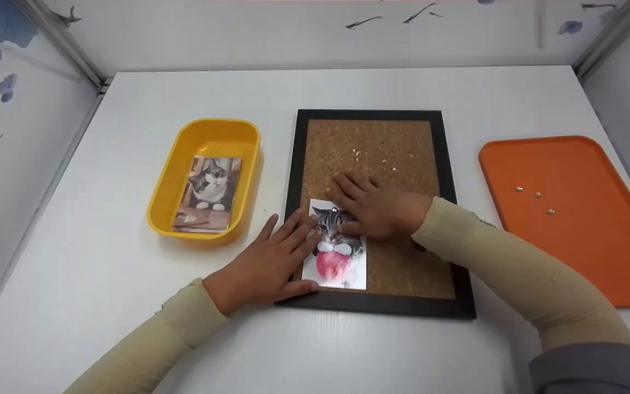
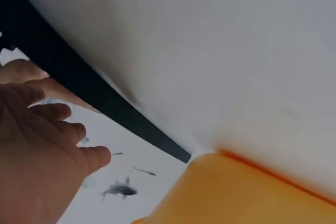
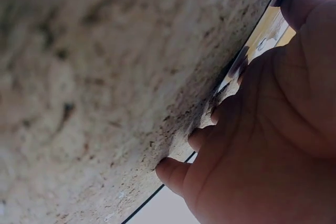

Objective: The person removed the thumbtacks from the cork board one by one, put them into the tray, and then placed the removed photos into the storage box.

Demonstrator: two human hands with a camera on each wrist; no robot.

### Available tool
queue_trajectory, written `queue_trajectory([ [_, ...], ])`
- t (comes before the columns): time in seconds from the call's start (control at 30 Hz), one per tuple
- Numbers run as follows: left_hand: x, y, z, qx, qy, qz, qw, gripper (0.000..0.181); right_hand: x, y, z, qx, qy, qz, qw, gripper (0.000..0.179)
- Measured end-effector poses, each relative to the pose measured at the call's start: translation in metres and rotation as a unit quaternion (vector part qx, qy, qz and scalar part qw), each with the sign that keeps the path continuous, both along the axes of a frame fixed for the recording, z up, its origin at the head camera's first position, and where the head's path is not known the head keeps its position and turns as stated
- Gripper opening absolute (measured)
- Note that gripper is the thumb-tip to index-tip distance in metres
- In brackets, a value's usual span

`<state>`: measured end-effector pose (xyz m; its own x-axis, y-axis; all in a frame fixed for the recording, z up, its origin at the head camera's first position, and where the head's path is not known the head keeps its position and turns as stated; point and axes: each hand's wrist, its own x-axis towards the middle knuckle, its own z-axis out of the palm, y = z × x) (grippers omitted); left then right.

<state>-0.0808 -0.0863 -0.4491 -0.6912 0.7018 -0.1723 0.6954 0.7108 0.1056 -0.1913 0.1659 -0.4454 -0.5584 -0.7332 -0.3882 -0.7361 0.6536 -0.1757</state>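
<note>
A photo card of a cat with a pink ball [image 1: 342,249] lies on the lower left of a black-framed cork board [image 1: 369,139]. Near the card's top edge sits a small shiny pin [image 1: 334,209]. My left hand [image 1: 266,268] spreads straight fingers over the frame's left side, their tips on the card's left edge. Beside the card's top, my right hand [image 1: 380,210] rests on the cork with extended fingers, its thumb over the card. The right wrist view shows the right palm [image 3: 257,145] close to the cork [image 3: 94,87].
Left of the board stands a yellow bin [image 1: 156,210] with stacked cat photos [image 1: 208,194] inside. An orange tray [image 1: 583,251] on the right carries 3 small shiny pins [image 1: 538,195]. Light chips mark the cork. Panels enclose the white table [image 1: 315,350] at back and sides.
</note>
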Motion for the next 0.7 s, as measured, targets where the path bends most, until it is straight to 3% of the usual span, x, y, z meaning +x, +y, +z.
queue_trajectory([
  [0.4,0.004,0.014,-0.022,0.021,-0.017,-0.035,0.9990,0.083,0.000,-0.002,0.001,0.006,-0.004,0.006,1.0000,0.082],
  [0.7,0.003,0.016,-0.020,0.001,-0.026,-0.041,0.9988,0.083,-0.001,-0.001,0.002,-0.003,-0.016,0.002,0.9999,0.083],
])
